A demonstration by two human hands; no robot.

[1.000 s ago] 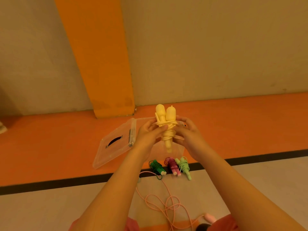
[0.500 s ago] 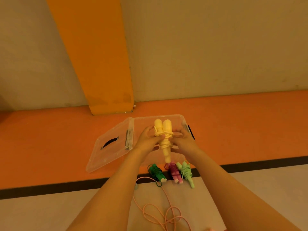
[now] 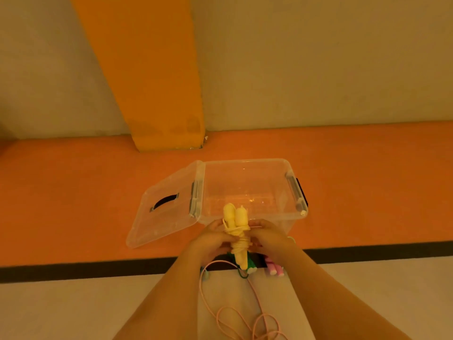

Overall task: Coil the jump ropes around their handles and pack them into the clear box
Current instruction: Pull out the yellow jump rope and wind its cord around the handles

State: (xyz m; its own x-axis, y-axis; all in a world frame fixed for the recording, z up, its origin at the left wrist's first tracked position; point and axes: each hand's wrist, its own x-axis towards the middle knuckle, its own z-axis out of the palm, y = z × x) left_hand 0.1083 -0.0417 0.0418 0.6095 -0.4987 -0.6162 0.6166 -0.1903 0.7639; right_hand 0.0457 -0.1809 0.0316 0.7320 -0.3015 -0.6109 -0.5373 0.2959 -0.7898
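Coiled yellow jump rope was gripped by left hand and right hand — had been lowered toward the clear box, centre frame; packing was judged imminent.

Forearms, left hand and right hand are bare.

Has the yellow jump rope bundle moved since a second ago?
Yes. The yellow jump rope bundle has dropped against the clear box: from its far rim to its near rim.
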